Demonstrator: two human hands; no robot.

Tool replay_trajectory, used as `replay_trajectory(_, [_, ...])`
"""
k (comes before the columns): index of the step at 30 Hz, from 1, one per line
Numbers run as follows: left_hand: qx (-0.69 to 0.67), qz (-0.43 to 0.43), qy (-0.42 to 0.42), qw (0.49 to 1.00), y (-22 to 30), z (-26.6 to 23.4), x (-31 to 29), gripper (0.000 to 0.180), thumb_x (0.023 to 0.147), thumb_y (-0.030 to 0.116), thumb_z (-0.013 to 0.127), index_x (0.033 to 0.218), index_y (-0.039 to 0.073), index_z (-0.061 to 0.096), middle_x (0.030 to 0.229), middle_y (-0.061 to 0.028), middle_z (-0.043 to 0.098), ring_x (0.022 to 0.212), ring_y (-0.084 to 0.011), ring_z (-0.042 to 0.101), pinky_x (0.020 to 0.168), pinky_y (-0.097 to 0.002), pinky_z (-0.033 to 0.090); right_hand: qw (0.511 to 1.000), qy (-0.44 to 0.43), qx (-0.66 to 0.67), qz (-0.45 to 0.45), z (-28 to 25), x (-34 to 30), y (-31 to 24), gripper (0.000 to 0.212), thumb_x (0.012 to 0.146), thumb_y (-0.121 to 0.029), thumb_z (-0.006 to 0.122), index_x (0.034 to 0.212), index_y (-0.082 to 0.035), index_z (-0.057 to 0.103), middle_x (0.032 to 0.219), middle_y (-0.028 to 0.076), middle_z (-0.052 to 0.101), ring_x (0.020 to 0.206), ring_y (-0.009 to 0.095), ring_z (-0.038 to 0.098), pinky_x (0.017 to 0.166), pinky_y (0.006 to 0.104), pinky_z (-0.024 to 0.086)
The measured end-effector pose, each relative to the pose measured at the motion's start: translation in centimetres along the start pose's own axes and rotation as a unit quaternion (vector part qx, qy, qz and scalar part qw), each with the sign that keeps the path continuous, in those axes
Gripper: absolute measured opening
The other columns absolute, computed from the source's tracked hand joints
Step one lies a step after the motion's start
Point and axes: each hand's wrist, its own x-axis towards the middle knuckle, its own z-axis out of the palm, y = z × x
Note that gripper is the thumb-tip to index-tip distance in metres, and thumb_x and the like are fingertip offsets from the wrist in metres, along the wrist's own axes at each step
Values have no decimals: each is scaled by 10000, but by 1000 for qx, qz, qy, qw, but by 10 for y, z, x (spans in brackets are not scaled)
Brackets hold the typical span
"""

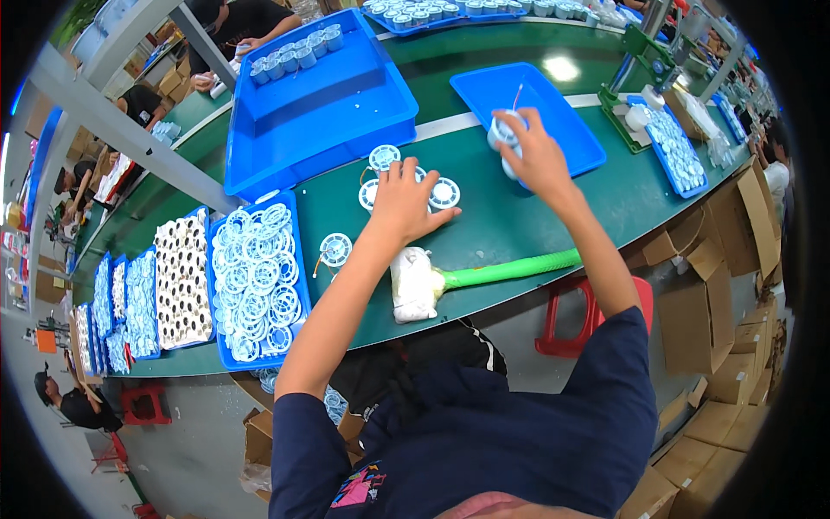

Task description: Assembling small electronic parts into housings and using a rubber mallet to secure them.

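My left hand (399,201) lies with fingers stretched and thumb apart over a cluster of round white and light blue housings, partly hiding them. One housing (385,157) shows beyond the fingertips, another housing (444,193) beside the thumb. My right hand (538,156) is closed on light blue round housings (503,134), held above the near-left part of a shallow blue tray (562,112); a thin wire sticks up there. A single wired housing (335,249) sits left of my left forearm. Nearer me lies a mallet with a white wrapped head (416,285) and a green handle (510,271).
A large blue bin (320,156) at the far left holds several light blue cups (298,56). Left stands a tray of pale blue rings (259,277), beside a tray of white parts (183,281). A green press (635,69) and a parts tray (677,147) are at right.
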Motion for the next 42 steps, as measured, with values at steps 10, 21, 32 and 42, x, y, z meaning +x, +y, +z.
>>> replay_trajectory(10, [-5,-16,-106,994,-5,2,28,814,893,729,625,1203,-23,596,1177,-242,602,1098,-423,628,912,-537,534,989,-120,-79,32,17,-15,54,478,949,-296,684,1402,-221,550,1272,209,553,879,458,695,730,525,587])
replay_trajectory(21, [-66,-39,-122,990,-11,4,44,803,918,733,591,1049,-58,557,1030,-277,670,939,-435,686,791,-506,563,991,-109,-53,52,-3,-80,7,507,943,-264,701,1419,-175,551,1187,204,547,881,417,698,683,519,588])
replay_trajectory(32, [-134,45,86,986,40,-2,121,723,878,600,741,1154,-41,552,1069,-242,671,970,-429,688,765,-485,569,992,-28,-98,75,4,-108,-10,536,846,-258,757,1351,-174,597,1158,163,558,902,334,674,627,435,590])
replay_trajectory(42, [-1,-14,68,998,13,99,200,659,831,529,766,1147,-21,590,1087,-215,637,1021,-396,652,858,-513,549,994,-8,-59,91,9,-105,-22,557,812,-266,796,1330,-172,614,1138,162,555,902,340,654,616,439,583])
